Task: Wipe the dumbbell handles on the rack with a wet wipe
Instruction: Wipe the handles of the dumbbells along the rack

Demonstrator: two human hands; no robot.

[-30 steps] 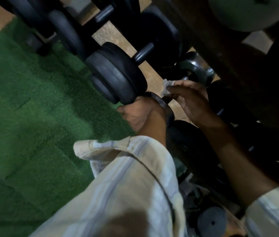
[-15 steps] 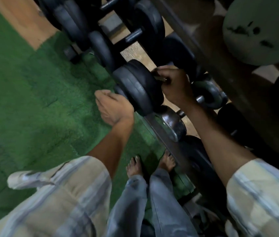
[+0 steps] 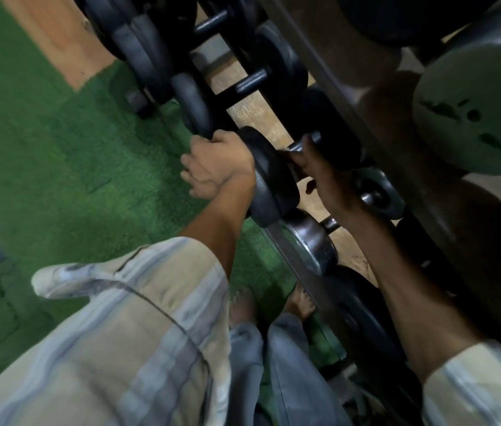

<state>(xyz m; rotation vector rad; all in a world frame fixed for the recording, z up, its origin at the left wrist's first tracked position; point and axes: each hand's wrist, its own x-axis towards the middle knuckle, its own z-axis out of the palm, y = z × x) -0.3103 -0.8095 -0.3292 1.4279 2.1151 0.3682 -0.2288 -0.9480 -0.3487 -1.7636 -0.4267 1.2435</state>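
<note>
At centre frame your right hand point(image 3: 324, 175) curls its fingers round the dumbbell handle point(image 3: 299, 146); the wet wipe is probably inside that grip, though shadow hides it. Your left hand point(image 3: 215, 162) grips the rim of the black end plate point(image 3: 269, 176) just left of it. Keep that plate braced so the bar cannot roll on the rack point(image 3: 292, 256), then twist and slide your right hand along the whole handle, up to both collars.

black weights over green turf

black dumbbell point(image 3: 269, 176) plates, a pale grey-green disc point(image 3: 473, 112), green floor mat point(image 3: 43, 142) beside tan wood floor point(image 3: 58, 35); beige sleeve point(image 3: 138, 318) striped pale blue, grey-blue trousers point(image 3: 286, 373).
</note>
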